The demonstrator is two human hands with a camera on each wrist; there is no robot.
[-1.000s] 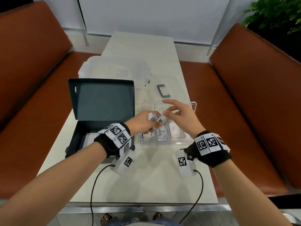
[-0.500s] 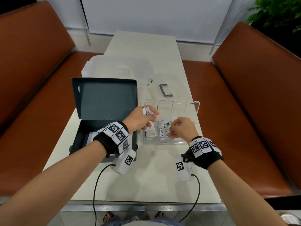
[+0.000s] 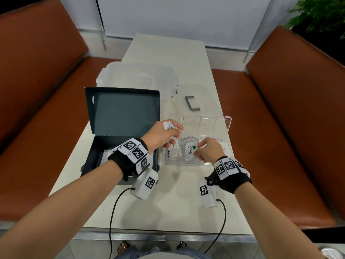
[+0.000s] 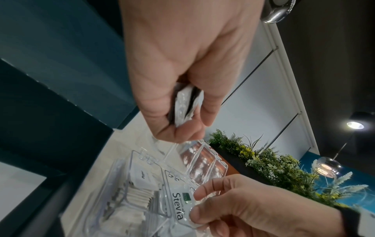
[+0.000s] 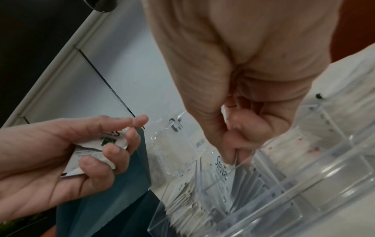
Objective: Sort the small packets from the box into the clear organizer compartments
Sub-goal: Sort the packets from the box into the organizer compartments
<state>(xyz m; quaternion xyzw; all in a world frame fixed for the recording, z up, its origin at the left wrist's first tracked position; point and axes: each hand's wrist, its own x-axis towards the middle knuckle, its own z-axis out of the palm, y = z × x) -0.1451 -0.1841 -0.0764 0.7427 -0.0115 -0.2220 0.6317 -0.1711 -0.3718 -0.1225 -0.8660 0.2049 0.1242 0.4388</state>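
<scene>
The clear organizer (image 3: 225,128) lies open on the table, to the right of the open dark box (image 3: 121,116). My left hand (image 3: 173,129) hovers over the organizer's left end and grips a small bundle of white packets (image 4: 186,104), also seen from the right wrist as packets (image 5: 95,149). My right hand (image 3: 197,149) reaches into the second near compartment and pinches a white Stevia packet (image 3: 190,150) that stands among others there. The leftmost near compartment holds several white packets (image 3: 174,151). From the left wrist, the Stevia packet (image 4: 179,205) sits between the right hand's fingertips (image 4: 199,190).
A translucent plastic tub (image 3: 138,79) stands behind the box. A grey metal handle (image 3: 192,103) lies behind the organizer. Brown benches (image 3: 298,109) flank the narrow table (image 3: 168,193). Two black cables trail off its near edge. White paper lies in the box bottom.
My right hand took the Stevia packet from the left hand's bundle and brought it down into the second near compartment. The left hand drew back slightly to the left.
</scene>
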